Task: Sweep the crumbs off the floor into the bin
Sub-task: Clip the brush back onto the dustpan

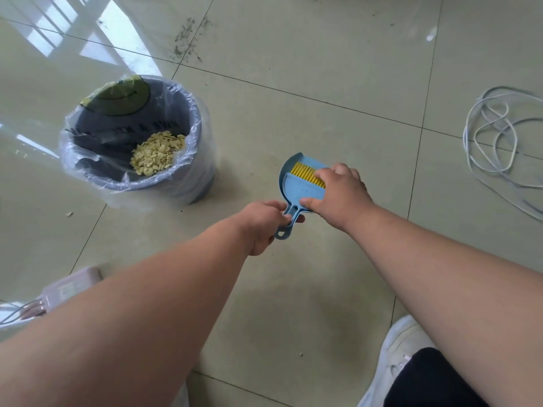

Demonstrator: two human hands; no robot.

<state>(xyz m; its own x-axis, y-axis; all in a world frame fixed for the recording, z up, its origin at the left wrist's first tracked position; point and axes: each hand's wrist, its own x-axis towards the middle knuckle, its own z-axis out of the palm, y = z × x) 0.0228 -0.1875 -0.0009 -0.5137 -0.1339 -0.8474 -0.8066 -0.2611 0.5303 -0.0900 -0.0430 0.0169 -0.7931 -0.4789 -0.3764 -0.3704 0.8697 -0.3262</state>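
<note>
Your left hand (266,223) is curled round the handle of the blue dustpan (296,188), low over the floor (323,92) just right of the bin (141,142). Your right hand (338,190) grips the brush (310,174) with its yellow bristles lying in the pan; fingers wrapped over the back, the brush body mostly hidden.

Pan looks empty, and a pile of pale crumbs (158,155) already sits in the bin's bag, so most of the job reads as done.

Risks from here:
- Strays left behind. One crumb (69,214) lies left of the bin, another (300,353) near your shoe (396,348). Both are well apart from the pan and easy to miss.
- Flicking: hard bristles on glossy tile would likely shoot light crumbs away instead of into the pan.
- Bin liner is loose and billows past the rim; bump it with the pan and crumbs may drop between bag and bin, or the bin may tip.
- The cable (493,136) coiled to your right could snag if you shuffle that way.
- Dark specks (188,39) far ahead; cannot tell if they are dirt to be swept.
</note>
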